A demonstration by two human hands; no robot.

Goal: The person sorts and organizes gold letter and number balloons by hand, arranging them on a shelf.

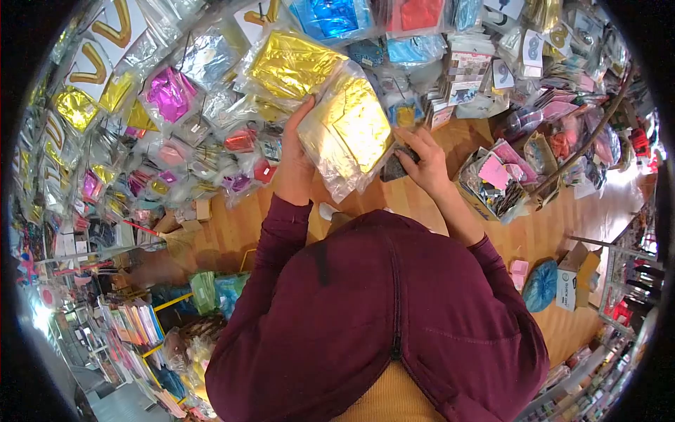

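Wrapped in clear plastic, a shiny gold foil packet (355, 126) is held up in front of the hanging goods. My left hand (299, 137) grips its left edge, with the fingers partly hidden behind it. Beside the packet's lower right edge, my right hand (424, 160) has its fingers curled around a dark grey object (397, 165), which is partly hidden. Another gold foil packet (292, 67) hangs just behind and above the held one. A blue foil packet (334, 17) is at the top.
Many bagged foil items hang on hooks ahead, including a magenta packet (170, 95). An open box of cards (492, 179) stands on the wooden floor (450, 260) at the right. Farther right are a blue bag (540, 285) and a cardboard box (576, 278).
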